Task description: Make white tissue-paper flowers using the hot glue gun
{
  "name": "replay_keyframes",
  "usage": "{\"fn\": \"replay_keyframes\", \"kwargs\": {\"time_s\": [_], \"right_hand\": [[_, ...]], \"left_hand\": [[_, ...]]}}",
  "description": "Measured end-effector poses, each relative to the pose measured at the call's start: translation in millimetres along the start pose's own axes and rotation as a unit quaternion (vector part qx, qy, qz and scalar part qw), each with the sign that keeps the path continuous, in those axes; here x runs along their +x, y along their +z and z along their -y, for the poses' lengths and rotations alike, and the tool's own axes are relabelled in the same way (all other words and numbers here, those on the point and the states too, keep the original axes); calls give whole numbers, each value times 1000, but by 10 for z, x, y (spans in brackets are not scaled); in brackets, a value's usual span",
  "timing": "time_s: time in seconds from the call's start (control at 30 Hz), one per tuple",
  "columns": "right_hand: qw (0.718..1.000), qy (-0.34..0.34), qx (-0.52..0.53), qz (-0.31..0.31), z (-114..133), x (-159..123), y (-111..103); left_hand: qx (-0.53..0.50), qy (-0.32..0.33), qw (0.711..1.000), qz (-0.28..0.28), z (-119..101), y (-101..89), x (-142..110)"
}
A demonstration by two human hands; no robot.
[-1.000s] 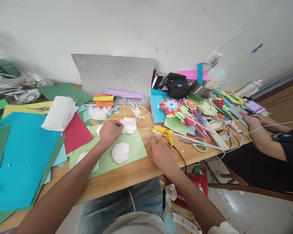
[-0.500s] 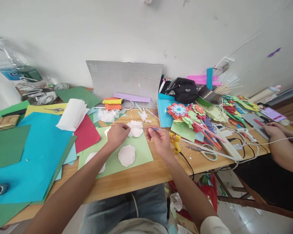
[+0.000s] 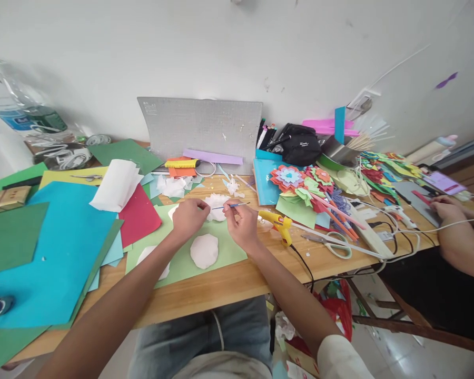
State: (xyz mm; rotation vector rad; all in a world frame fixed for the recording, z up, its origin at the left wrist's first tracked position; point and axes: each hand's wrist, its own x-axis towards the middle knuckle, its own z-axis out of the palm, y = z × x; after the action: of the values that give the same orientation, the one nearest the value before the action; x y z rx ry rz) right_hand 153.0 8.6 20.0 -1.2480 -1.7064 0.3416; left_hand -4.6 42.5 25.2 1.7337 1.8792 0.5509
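My right hand (image 3: 240, 221) pinches a slim blue paintbrush (image 3: 237, 205), held almost level with its thin tip pointing left. Under that tip is a ruffled white paper piece (image 3: 216, 201), partly hidden by both hands. My left hand (image 3: 190, 217) is closed at the left edge of this piece, thumb and fingers pressed together on it. Nearer to me a round white paper cutout (image 3: 204, 251) lies on a light green sheet (image 3: 229, 247). Another white cutout (image 3: 164, 271) is partly covered by my left forearm.
A yellow glue gun (image 3: 280, 223) and scissors (image 3: 335, 245) lie to the right, near layered paper flowers (image 3: 288, 178). Coloured sheets (image 3: 75, 237) spread at left. A grey cutting mat (image 3: 205, 126) leans on the wall. Another person's hands (image 3: 450, 208) are at far right.
My right hand has moved left with the paintbrush, bringing it over the ruffled white paper and closer to my left hand. My left hand has hardly moved.
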Motion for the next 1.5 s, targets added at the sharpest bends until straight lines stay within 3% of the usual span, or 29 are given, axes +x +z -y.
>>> {"fn": "replay_keyframes", "kwargs": {"time_s": [0.17, 0.57, 0.93, 1.5], "right_hand": [[999, -45, 8, -12, -74, -14, 54], [997, -72, -24, 13, -65, -2, 74], [974, -22, -175, 141, 116, 344, 64], [945, 22, -233, 228, 254, 511, 13]], "left_hand": [[3, -13, 1000, 5, 3, 7, 6], [13, 10, 1000, -6, 40, 29, 5], [15, 27, 1000, 4, 69, 18, 2], [-40, 60, 997, -12, 133, 33, -27]]}}
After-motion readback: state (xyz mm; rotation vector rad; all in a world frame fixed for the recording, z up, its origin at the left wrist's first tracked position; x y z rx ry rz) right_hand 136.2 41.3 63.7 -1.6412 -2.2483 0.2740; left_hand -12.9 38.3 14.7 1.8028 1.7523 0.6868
